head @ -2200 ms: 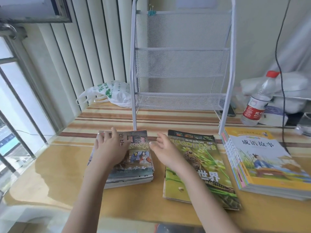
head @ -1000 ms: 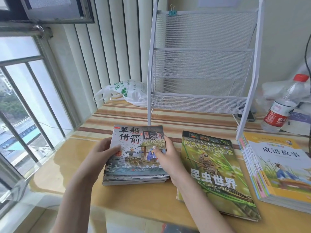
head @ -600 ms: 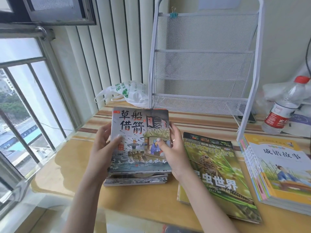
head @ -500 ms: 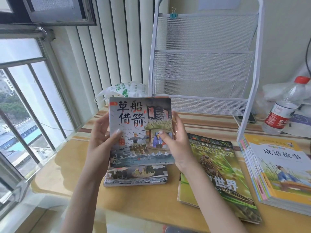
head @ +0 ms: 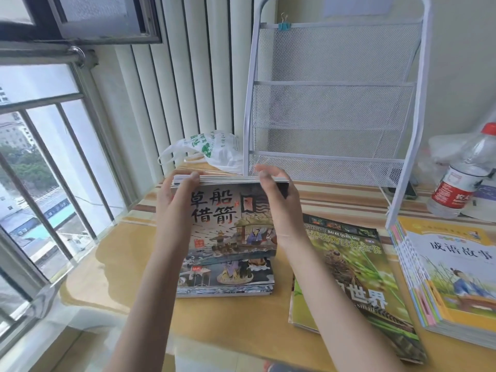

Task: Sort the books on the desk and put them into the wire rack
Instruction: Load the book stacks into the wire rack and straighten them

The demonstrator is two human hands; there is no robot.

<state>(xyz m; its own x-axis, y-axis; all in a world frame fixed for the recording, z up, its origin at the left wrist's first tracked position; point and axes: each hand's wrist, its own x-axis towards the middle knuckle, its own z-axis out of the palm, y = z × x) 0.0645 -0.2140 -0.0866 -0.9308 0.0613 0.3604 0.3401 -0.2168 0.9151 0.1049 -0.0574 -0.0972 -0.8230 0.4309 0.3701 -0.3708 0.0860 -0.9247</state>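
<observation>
A: While both hands grip that bundle of thin books (head: 230, 218), which step is this?

B: The first load. The left hand (head: 174, 202) and right hand (head: 279, 200) clasp its sides, fingers curled over the top edge, tilting it up above the pile remaining (head: 225, 277) on the desk (head: 112, 264).

A: And next?

B: I'd judge a lift up and forward into the wire rack (head: 330, 103), whose pockets look empty, slipping the bottom edge behind a front rail.

We are reading 草船借箭 on the lifted book's cover (head: 230, 218). The green insect book (head: 351, 275) is showing "BAI KE QUAN SHU" and 世界. The yellow-stack top book (head: 456, 269) is showing 成语故事. Bottle label (head: 453, 189) unreadable.
</observation>
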